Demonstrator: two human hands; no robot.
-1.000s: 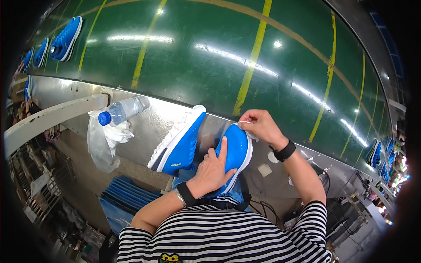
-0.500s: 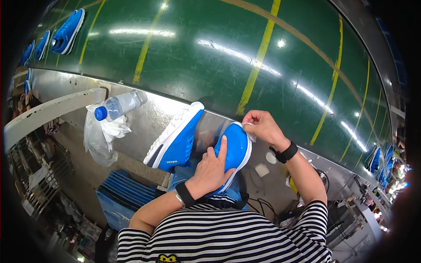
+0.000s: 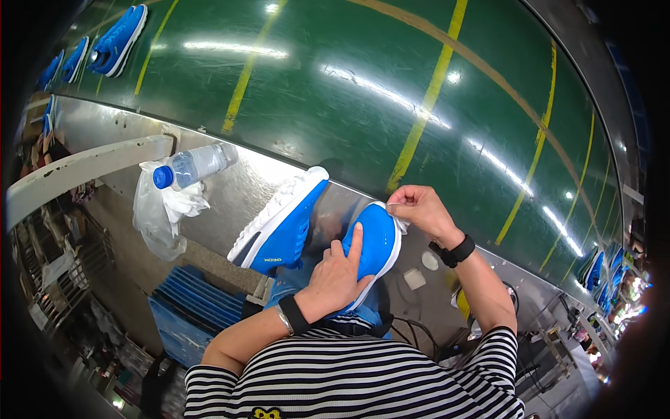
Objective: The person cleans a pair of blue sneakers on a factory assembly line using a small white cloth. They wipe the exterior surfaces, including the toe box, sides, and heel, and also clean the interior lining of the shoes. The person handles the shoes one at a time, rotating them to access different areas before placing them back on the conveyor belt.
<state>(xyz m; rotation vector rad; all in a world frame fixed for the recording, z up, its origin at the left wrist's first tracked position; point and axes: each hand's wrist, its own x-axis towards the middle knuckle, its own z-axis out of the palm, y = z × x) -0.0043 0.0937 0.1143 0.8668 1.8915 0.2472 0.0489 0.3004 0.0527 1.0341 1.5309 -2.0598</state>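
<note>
My left hand [image 3: 333, 279] grips a blue sneaker [image 3: 372, 234] with a white sole, its index finger stretched along the upper toward the toe. The toe points away from me, toward the green belt. At that toe edge my right hand [image 3: 424, 211] pinches a small white cloth [image 3: 403, 225], which touches the white rim of the sole. Left of these, a second blue sneaker [image 3: 287, 230] lies on its side on the metal ledge, its white sole facing left. The lower part of the held sneaker is hidden behind my left hand.
Beyond the ledge runs a green conveyor belt [image 3: 335, 119] with yellow stripes; blue sneakers [image 3: 118, 42] sit at its far left, others at far right. A blue-capped bottle [image 3: 202, 166], a plastic bag [image 3: 155, 216], a white curved rail [image 3: 91, 164] and blue stacked panels [image 3: 188, 300] are left.
My right hand has shifted slightly down along the sneaker's toe edge with the cloth. The left hand keeps its hold. The whole view has shifted a little.
</note>
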